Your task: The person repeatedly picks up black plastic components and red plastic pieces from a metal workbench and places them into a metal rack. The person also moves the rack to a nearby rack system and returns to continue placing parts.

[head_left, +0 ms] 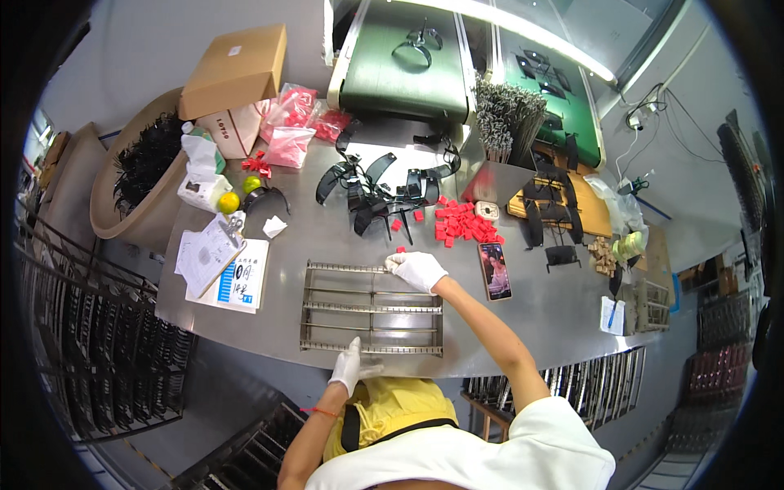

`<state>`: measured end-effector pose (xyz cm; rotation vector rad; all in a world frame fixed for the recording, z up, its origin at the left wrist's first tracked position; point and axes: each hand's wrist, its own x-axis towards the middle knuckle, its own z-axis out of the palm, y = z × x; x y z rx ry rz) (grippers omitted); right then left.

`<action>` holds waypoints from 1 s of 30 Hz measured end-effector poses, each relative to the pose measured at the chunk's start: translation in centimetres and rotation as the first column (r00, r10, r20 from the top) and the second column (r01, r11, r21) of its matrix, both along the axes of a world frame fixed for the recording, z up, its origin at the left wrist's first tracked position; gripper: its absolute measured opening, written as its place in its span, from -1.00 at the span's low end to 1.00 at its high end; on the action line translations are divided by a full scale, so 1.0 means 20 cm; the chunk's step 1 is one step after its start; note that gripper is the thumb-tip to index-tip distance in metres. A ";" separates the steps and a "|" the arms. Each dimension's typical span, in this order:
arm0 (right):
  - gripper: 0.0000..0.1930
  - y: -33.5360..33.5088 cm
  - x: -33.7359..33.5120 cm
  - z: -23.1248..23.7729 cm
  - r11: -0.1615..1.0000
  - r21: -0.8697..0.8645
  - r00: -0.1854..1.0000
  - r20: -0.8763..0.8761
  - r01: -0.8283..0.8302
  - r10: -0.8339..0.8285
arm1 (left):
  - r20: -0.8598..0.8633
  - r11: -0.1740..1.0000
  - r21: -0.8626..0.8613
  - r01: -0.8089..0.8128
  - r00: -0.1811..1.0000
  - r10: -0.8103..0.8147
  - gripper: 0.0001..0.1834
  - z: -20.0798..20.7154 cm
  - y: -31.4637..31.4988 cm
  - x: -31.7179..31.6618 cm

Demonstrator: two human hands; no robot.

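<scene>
A slotted metal rack (pixel 374 309) lies on the steel table in front of me. My right hand (pixel 418 270), in a white glove, reaches across to its far rail, fingers drawn together on the rail right of its middle. At the near rail is my left hand (pixel 349 367), also gloved. Its thumb points up against the rail, while the fingers stretch to the right by the table's front edge. Beyond the rack lies a pile of small red blocks (pixel 457 222), with a few loose ones nearer the rack. Black curved headband-like parts (pixel 380 184) are heaped behind it.
Right of the rack lies a phone (pixel 495 271). Papers (pixel 237 273), a tissue pack (pixel 204 192) and red-filled bags (pixel 290 147) are at left. A bin of metal rods (pixel 506 175) stands at the back, near a green conveyor (pixel 404 69). More racks (pixel 588 384) stand below the table.
</scene>
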<state>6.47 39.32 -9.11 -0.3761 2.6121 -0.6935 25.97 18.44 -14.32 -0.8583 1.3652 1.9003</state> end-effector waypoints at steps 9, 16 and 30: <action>-0.74 -0.01 -0.77 0.12 0.179 -0.772 0.727 0.453 0.609 -0.516 | -0.459 0.948 -0.284 0.142 0.848 -0.264 -0.47 0.49 -0.17 -0.75; -0.85 -0.20 -1.09 0.05 0.018 -0.723 0.701 0.664 0.691 -0.262 | -0.243 0.114 -0.944 -0.309 0.422 -0.873 -0.63 0.28 -0.24 -1.95; -0.54 0.05 -0.51 0.53 -0.073 -0.604 0.609 0.787 0.793 0.102 | -0.887 0.800 -0.436 -0.413 0.345 -0.305 -0.74 0.65 -0.02 -1.51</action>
